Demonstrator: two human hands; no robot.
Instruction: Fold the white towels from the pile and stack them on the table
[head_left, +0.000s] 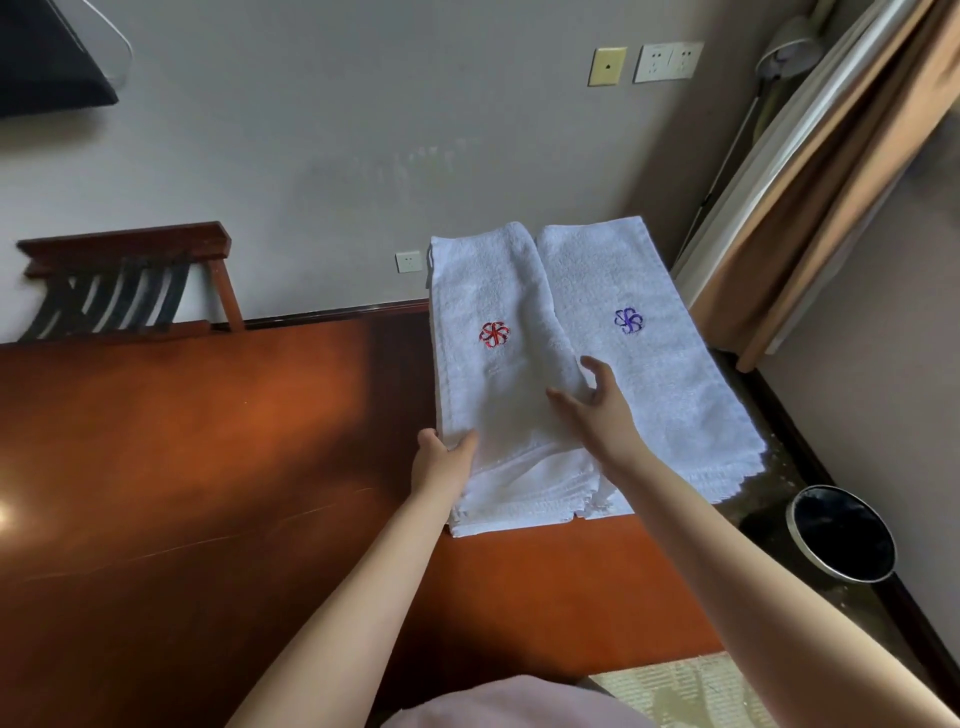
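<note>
Head view, right of centre, has a red-marked towel stack (488, 291) and a blue-marked towel stack (654, 374) flat side by side on the table (208, 441), so folding looks well along; the left hand (441, 465) pinches the red-marked stack's near corner, and the right hand (597, 410) is spread open over it.

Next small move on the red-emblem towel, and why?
Probably sweep the right hand flat along the red-emblem towel to settle it: its right edge bulges up beside the blue-emblem stack, while the left hand pinches its near left edge.
</note>
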